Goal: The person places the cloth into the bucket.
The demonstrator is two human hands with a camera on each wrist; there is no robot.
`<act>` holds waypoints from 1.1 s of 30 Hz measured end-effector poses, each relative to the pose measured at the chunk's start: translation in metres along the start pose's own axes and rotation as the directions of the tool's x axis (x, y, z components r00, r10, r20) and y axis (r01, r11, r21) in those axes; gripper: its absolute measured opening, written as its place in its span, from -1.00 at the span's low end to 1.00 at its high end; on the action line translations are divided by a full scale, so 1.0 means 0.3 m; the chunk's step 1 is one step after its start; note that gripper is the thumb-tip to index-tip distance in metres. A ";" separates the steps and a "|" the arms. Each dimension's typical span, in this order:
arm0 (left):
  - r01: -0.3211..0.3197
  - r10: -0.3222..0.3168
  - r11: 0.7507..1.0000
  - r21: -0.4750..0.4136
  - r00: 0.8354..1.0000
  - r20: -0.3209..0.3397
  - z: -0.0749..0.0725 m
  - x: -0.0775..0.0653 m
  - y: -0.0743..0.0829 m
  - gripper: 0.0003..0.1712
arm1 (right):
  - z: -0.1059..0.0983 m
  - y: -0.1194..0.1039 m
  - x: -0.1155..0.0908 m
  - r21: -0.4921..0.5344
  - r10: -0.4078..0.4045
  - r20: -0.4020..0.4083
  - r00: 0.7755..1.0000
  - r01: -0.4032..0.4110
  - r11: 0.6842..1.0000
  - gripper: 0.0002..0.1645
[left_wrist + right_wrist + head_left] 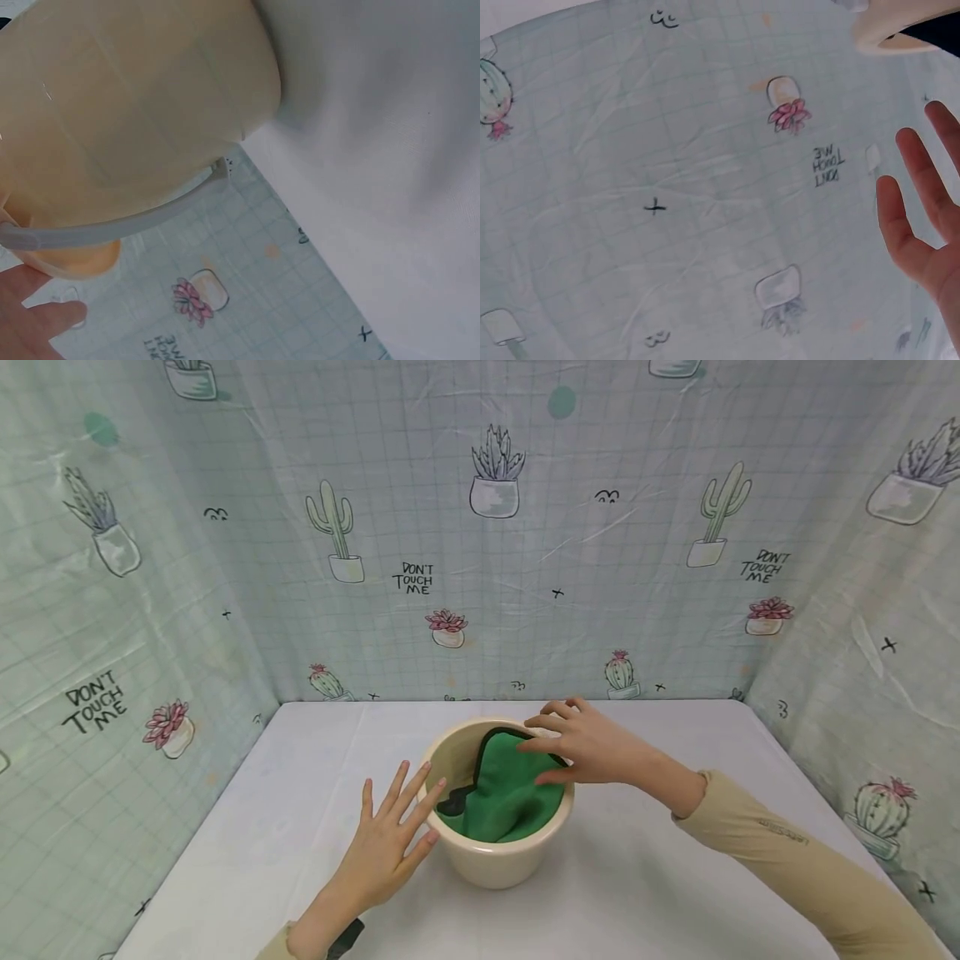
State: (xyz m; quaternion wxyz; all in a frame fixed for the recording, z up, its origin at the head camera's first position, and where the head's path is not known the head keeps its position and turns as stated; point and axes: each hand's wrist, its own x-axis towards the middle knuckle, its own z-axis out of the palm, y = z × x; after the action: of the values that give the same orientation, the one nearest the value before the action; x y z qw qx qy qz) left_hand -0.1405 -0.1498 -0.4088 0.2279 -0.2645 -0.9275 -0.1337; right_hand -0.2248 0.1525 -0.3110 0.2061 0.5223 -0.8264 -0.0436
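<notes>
A cream bucket [497,867] stands upright on the white table. Inside it lies a green cloth [510,781] with black edging, part of it leaning up against the far right wall. My left hand [384,853] is at the bucket's left rim, fingers straight and spread, holding nothing; whether it touches the rim I cannot tell. Over the right rim hovers my right hand [592,745], its fingers apart and slightly bent above the cloth. The right wrist view shows that hand's fingers [926,184] apart, with nothing between them. A grey handle [142,225] curves along the bucket's side in the left wrist view.
White table surface [300,827] surrounds the bucket. Behind it and on both sides hangs a pale curtain [420,468] printed with cacti and potted plants. A dark band [345,938] is on my left wrist.
</notes>
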 end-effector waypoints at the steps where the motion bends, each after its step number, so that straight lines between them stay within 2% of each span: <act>1: 0.000 0.000 1.000 -0.001 1.000 -0.001 0.000 0.000 0.000 -0.40 | -0.004 0.005 -0.011 0.005 0.013 -0.008 1.000 -0.013 1.000 -0.46; 7: 0.001 -0.001 1.000 -0.002 1.000 0.001 0.001 0.000 0.000 -0.39 | -0.009 0.032 -0.077 -0.012 0.074 -0.077 0.994 -0.075 0.997 -0.52; 10: 0.000 0.000 1.000 -0.008 1.000 -0.001 0.001 0.000 0.000 -0.39 | 0.003 0.041 -0.088 -0.012 0.097 -0.068 0.993 -0.098 0.995 -0.55; 12: 0.001 -0.001 1.000 -0.015 1.000 -0.003 0.001 0.000 -0.002 -0.39 | 0.013 0.041 -0.080 -0.013 0.095 -0.042 0.995 -0.096 0.995 -0.57; 19: 0.007 -0.007 0.999 -0.031 1.000 0.004 0.002 0.000 -0.005 -0.39 | 0.058 0.016 -0.004 0.004 0.010 0.028 1.000 -0.010 1.000 -0.68; 24: 0.011 -0.011 0.999 -0.034 1.000 0.012 0.006 0.000 0.000 -0.38 | 0.082 0.006 0.010 0.021 0.021 0.040 0.999 -0.022 1.000 -0.72; 27: 0.003 -0.003 0.999 -0.035 1.000 0.003 0.006 0.001 0.001 -0.39 | 0.082 0.005 -0.007 0.021 0.047 0.003 0.999 -0.047 0.999 -0.70; 33: 0.001 -0.001 1.000 -0.020 1.000 -0.009 0.002 -0.001 -0.018 -0.39 | 0.076 0.009 -0.084 0.017 0.107 -0.132 0.985 -0.106 0.994 -0.64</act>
State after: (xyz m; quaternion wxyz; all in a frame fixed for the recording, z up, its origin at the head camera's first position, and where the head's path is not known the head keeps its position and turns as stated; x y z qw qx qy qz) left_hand -0.1435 -0.1540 -0.4102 0.2295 -0.2657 -0.9252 -0.1444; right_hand -0.2266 0.1726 -0.3384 0.2600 0.4803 -0.8377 0.0065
